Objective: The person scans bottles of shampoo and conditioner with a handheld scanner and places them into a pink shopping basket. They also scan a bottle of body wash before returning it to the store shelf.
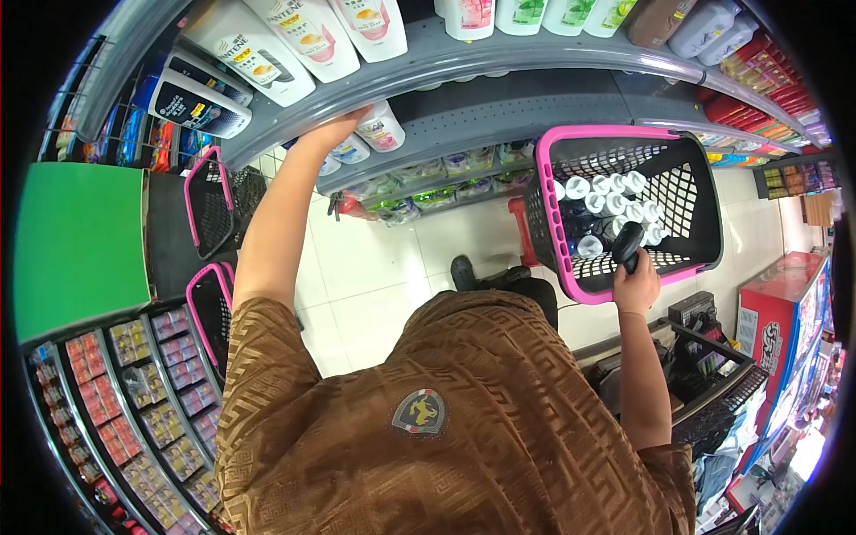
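Note:
My left hand point(341, 127) reaches in under the edge of the upper shelf, beside a white bottle point(382, 127) on the shelf below; its fingers are hidden by the shelf edge. On the right, my right hand point(637, 283) is closed round the handle of a black scanner-like device point(629, 242), held over the near side of a basket. That black basket with a pink rim point(547, 214) holds several bottles with white caps point(615, 203), standing together toward its left side.
Large white shampoo bottles point(294, 36) line the upper shelf point(428, 71). More pink-rimmed baskets point(210, 209) are at the left, above racks of small packets point(134, 383). A red stool point(523, 234) stands left of the full basket. A red box point(776, 312) is at the right.

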The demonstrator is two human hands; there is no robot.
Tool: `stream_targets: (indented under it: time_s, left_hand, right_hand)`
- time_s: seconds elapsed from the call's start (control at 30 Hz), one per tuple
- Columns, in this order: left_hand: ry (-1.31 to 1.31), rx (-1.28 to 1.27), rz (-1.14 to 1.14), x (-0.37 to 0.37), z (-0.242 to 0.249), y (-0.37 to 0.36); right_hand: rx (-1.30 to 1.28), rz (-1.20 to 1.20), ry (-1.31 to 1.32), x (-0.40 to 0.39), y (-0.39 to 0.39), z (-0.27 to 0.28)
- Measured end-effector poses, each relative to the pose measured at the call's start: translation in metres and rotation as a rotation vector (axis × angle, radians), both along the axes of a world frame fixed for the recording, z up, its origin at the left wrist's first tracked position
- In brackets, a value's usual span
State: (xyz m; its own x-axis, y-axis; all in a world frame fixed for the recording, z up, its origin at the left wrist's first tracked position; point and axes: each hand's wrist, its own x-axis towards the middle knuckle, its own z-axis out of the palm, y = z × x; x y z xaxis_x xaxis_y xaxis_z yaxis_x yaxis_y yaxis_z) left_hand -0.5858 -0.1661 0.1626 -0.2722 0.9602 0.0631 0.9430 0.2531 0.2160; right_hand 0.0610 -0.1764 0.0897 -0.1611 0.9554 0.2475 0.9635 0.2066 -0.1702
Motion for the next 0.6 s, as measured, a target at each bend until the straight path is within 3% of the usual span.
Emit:
stream_targets:
  time_s: [0.23,0.4,0.53,0.6]
  left_hand:
    - [0.007,0.044,0.007,0.008,0.006,-0.002]
    - [0.25,0.099,-0.008,0.011,0.007,-0.007]
    - [0.275,-0.005,-0.033,0.025,0.007,-0.013]
    - [0.153,-0.12,0.187,0.074,0.029,-0.023]
  right_hand:
    - [0.02,0.017,0.015,0.001,0.0,-0.002]
    - [0.026,0.029,0.033,0.003,0.001,-0.007]
    - [0.0,0.048,0.108,0.006,0.0,-0.001]
    - [0.007,0.037,0.096,0.004,-0.001,0.004]
